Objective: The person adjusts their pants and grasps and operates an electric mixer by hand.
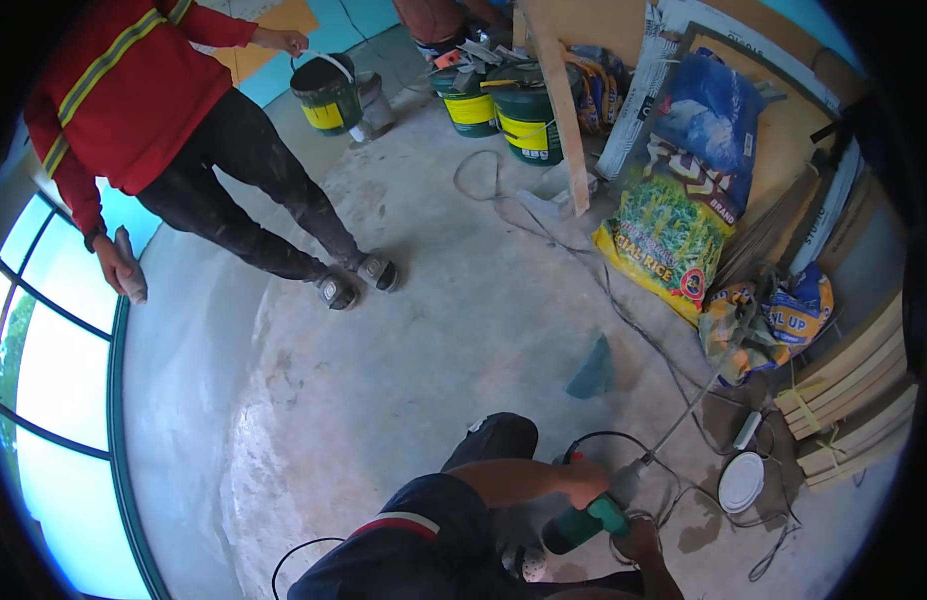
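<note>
A green power drill (573,528) with a grey front housing is held low over the floor near the bottom of the view. A long thin metal rod (686,418) runs from its front toward the upper right. My left hand (585,482) is closed on the drill near its front, beside a small red part. Lower and to the right, my right hand (640,540) is closed around the drill's rear part; its fingers are partly hidden. A black cord (615,434) loops close to the drill. The rod's far end meets crumpled blue-and-orange bags (753,325).
A person in a red top (118,95) stands at upper left, holding a bucket (323,95) and a greyish object (131,265). Green buckets (528,115), a rice sack (668,225), bundled wood strips (848,385) and a white lid (741,483) stand or lie around. Cables (613,295) cross the floor.
</note>
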A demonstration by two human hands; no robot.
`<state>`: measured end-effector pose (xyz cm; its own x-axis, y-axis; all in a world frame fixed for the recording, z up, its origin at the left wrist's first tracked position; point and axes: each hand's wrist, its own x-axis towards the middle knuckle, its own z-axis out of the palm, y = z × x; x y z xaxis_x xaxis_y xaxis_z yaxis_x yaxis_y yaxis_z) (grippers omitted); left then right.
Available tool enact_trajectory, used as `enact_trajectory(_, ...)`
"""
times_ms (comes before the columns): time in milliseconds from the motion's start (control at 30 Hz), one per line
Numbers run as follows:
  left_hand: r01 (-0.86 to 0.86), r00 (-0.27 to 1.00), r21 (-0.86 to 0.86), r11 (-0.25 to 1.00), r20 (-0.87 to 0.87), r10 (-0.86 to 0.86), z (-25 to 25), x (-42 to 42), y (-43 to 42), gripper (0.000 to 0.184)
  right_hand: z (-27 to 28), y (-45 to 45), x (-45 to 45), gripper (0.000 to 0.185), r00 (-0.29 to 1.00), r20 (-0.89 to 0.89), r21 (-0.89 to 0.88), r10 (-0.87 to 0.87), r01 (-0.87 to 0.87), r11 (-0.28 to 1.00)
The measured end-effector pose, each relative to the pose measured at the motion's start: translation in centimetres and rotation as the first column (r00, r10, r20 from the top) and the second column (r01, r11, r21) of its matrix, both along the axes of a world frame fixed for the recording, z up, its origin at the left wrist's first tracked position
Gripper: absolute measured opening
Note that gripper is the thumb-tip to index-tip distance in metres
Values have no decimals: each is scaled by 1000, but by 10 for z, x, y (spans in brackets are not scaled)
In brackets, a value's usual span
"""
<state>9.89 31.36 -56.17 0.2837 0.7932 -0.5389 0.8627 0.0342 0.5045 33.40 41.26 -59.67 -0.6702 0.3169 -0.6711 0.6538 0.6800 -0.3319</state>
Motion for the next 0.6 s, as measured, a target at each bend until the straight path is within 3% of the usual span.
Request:
enact_trajectory(433,-140,990,161,977,40,136,8,0,-10,18,23,-4,-9,36,993,-58,22,-99,100,995)
enact_trajectory(600,-141,990,150,979,38,137,-1,2,-9,20,0,-1,2,44,993,-39,16,-108,109,994)
